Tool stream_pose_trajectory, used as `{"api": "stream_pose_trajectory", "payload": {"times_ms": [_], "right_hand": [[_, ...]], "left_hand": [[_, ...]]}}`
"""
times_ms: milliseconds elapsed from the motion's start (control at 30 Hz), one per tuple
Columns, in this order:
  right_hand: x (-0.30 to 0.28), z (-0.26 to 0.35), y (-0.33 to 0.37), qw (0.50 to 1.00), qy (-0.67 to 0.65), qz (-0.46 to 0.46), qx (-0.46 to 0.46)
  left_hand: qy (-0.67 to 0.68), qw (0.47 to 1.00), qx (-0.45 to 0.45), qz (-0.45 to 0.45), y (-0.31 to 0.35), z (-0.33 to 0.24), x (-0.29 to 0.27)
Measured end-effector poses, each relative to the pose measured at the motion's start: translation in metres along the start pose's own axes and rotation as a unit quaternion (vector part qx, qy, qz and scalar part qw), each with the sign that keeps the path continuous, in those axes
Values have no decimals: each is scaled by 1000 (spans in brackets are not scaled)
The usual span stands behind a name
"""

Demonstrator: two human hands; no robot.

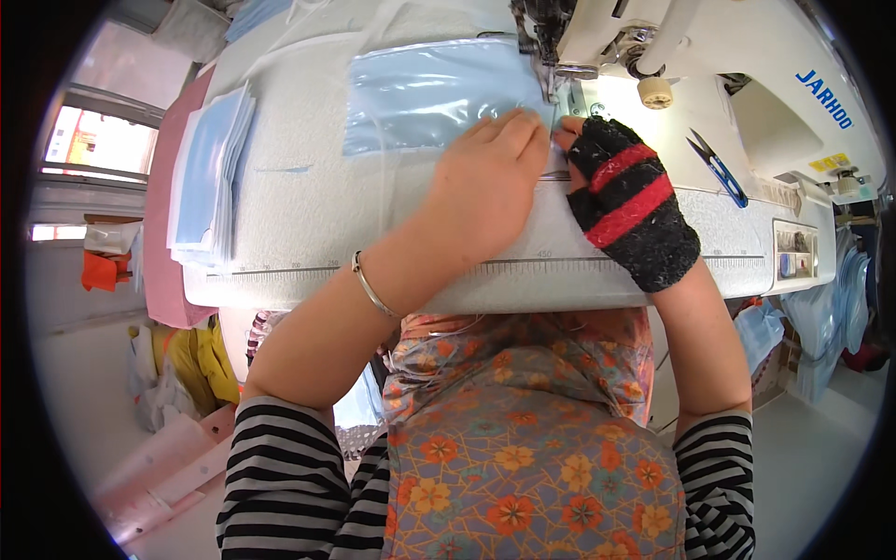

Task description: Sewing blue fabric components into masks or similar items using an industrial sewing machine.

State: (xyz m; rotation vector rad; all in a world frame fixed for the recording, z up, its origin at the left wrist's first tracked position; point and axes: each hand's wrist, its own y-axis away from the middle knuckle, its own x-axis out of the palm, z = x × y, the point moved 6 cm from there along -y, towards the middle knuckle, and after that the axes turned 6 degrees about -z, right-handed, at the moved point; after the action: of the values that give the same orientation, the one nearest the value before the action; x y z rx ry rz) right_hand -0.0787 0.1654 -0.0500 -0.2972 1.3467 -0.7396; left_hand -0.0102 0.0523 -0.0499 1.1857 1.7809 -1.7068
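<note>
A glossy light-blue plastic sheet [434, 93] lies on the bed of a white sewing machine [597, 37], its right edge beside the presser foot [544, 77]. My left hand [495, 177] rests palm down on the sheet's right part, fingers together and extended toward the presser foot. Close by on the right is my right hand [630, 191], in a black fingerless glove with red stripes. Its bare fingertips are drawn together at the sheet's edge, just in front of the foot and seemingly pinching it. My left hand partly hides that edge.
Blue-handled thread snips [719, 170] lie to the right under the machine arm. A stack of blue and white pieces [210, 177] sits at the left end of the table. A ruler strip [485, 271] runs along the front edge. Light-blue pieces [826, 308] hang at right.
</note>
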Motion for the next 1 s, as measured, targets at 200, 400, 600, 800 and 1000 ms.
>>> {"api": "stream_pose_trajectory", "payload": {"times_ms": [200,400,600,800,1000], "right_hand": [[2,0,-3,1000,3,-5,-2],[5,-4,-2,999,22,-4,24],[7,-10,0,999,19,-23,30],[6,-8,-1,999,22,-22,30],[1,-7,-3,999,18,-43,17]], "left_hand": [[5,1000,-3,-7,-13,26,6],[4,1000,-1,15,-24,45,14],[-28,999,5,-17,-23,58,-6],[-143,979,-119,80,-18,81,-18],[-241,961,-60,124,-65,164,15]]}}
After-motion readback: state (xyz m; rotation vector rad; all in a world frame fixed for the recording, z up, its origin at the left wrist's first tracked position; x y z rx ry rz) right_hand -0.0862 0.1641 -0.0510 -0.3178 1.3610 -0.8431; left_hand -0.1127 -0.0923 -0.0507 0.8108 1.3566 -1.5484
